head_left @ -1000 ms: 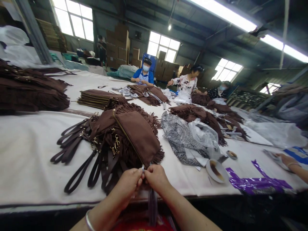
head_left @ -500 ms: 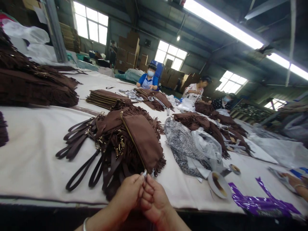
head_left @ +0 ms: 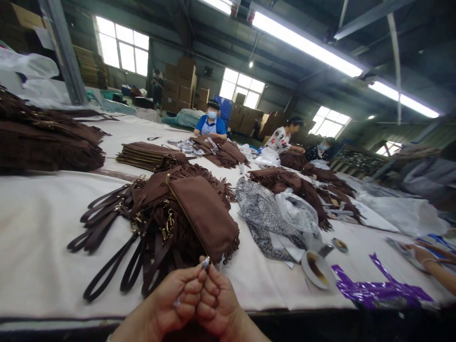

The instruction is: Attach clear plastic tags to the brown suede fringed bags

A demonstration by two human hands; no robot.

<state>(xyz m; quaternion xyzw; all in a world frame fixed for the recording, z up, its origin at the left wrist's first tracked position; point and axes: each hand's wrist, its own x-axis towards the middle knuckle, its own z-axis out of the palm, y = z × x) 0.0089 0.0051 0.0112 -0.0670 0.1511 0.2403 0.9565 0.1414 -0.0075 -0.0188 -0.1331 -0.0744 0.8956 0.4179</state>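
Observation:
A brown fringed zip pouch (head_left: 208, 213) lies on top of a pile of similar pouches, its near corner pointing at me. At the end of its zip sits a small whitish-grey wrapping (head_left: 205, 262). My left hand (head_left: 178, 294) pinches this wrapping between thumb and finger, other fingers curled in. Pressed against it, my right hand (head_left: 221, 299) is closed too, thumb and forefinger at the same wrapping. The zip pull itself is not visible. Brown wrist straps (head_left: 114, 270) with gold clasps (head_left: 168, 228) spread out left of the hands.
Right of the pile are a grey speckled cloth (head_left: 258, 218), clear plastic (head_left: 297, 211), a tape roll (head_left: 317, 270) and a purple bag (head_left: 377, 285). A neat pouch stack (head_left: 149, 154) stands behind. Another person's hand (head_left: 423, 259) is at far right; several people work across the table.
The view has shifted slightly, so the table's contents sit further left. My hands stay together at the pouch's zip end, with the wrapping now showing more plainly above the fingertips.

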